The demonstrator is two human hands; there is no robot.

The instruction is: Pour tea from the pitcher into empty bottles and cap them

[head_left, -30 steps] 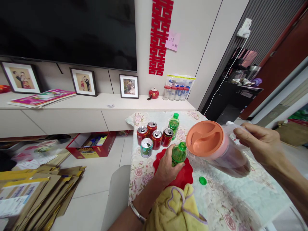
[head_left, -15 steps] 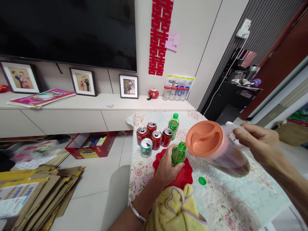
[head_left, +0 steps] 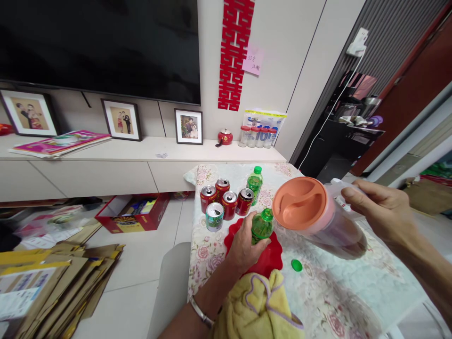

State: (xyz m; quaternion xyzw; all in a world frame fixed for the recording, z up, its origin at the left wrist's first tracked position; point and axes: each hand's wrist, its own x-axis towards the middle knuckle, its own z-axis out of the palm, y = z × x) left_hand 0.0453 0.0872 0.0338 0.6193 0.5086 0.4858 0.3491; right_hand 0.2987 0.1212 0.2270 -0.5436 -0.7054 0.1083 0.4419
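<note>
Over floral table [head_left: 353, 292], left hand [head_left: 243, 247] grasping green bottle [head_left: 262, 227], right hand [head_left: 383, 212] apparently grasping tilted pitcher [head_left: 300, 203], cans [head_left: 229, 205] behind

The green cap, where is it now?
In the head view the green cap lies on the floral tablecloth, right of the red tray, under the tilted pitcher.

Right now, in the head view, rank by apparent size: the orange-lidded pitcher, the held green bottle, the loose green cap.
1. pitcher, though it is held nearer the camera.
2. green bottle, partly hidden by fingers.
3. green cap, plainly smallest.
</note>
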